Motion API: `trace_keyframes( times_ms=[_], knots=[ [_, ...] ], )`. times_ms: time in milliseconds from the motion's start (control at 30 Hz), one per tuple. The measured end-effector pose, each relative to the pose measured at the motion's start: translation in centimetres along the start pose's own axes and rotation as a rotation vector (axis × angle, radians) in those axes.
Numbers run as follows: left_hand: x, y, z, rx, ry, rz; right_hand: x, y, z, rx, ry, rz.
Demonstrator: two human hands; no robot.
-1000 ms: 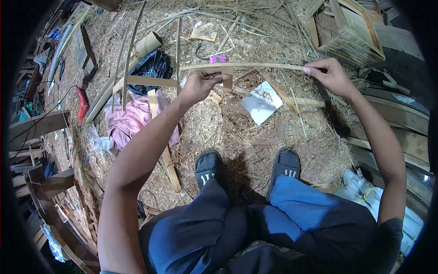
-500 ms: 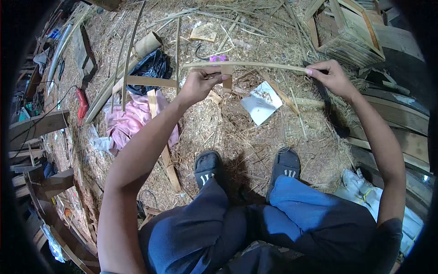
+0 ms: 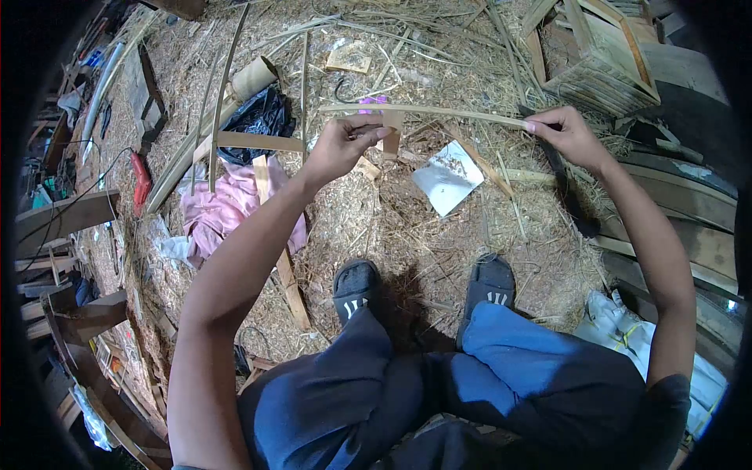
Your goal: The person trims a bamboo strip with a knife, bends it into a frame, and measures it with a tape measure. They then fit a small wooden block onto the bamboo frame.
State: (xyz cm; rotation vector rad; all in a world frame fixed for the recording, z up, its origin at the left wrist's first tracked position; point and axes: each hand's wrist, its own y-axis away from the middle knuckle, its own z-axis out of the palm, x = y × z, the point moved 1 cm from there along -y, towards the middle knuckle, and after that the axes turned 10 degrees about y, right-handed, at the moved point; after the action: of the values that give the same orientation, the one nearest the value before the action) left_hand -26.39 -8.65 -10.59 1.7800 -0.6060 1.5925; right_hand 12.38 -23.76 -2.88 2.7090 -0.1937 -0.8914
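A thin, pale bamboo-like strip (image 3: 439, 112) runs almost level in front of me, bowed slightly. My right hand (image 3: 570, 135) is closed in a pinch on its right end. My left hand (image 3: 341, 149) sits just below the strip's left part, thumb and fingers pinching a short flat piece of wood (image 3: 394, 131) that stands crosswise under the strip. Whether the left fingers also touch the strip cannot be made out. Behind the short piece, a small purple thing (image 3: 374, 102) is partly covered. A white sheet (image 3: 448, 178) with shavings on it lies on the ground between my hands.
Shavings cover the ground around my sandalled feet (image 3: 356, 286). On the left are a pink cloth (image 3: 223, 205), a black plastic bag (image 3: 262, 117), a red tool (image 3: 141, 184) with a cord, and a frame of long strips (image 3: 222, 94). A wooden crate (image 3: 599, 82) stands at the upper right.
The strip has shifted slightly to the right, its right end dipping a little. The short flat piece has turned a bit in my left hand. Both hands keep their grips.
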Motion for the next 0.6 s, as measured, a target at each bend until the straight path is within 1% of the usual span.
trace_keyframes(
  times_ms=[100,167,267,333,400,533,600],
  knots=[
    [0.2,0.0,-0.3,-0.024,-0.045,-0.022,0.3,0.1,0.2,0.05,-0.015,-0.057],
    [0.3,0.1,-1.0,-0.067,0.13,0.013,0.2,0.3,0.0,0.05,-0.013,-0.047],
    [0.6,-0.1,-2.8,-0.055,0.207,-0.03,-0.2,0.5,-0.4,0.042,-0.012,-0.025],
    [0.5,-0.3,-3.3,-0.062,0.214,-0.019,-0.1,0.5,-0.4,0.033,-0.015,-0.012],
    [0.6,-0.2,-3.0,-0.057,-0.095,-0.026,0.5,0.3,-0.2,0.025,-0.035,-0.008],
    [0.6,0.4,0.5,-0.037,-0.176,-0.013,1.6,-0.2,0.8,0.01,0.009,-0.033],
    [0.1,0.3,1.9,-0.046,-0.248,-0.061,1.9,-0.4,1.6,0.037,-0.05,-0.067]
  ],
)
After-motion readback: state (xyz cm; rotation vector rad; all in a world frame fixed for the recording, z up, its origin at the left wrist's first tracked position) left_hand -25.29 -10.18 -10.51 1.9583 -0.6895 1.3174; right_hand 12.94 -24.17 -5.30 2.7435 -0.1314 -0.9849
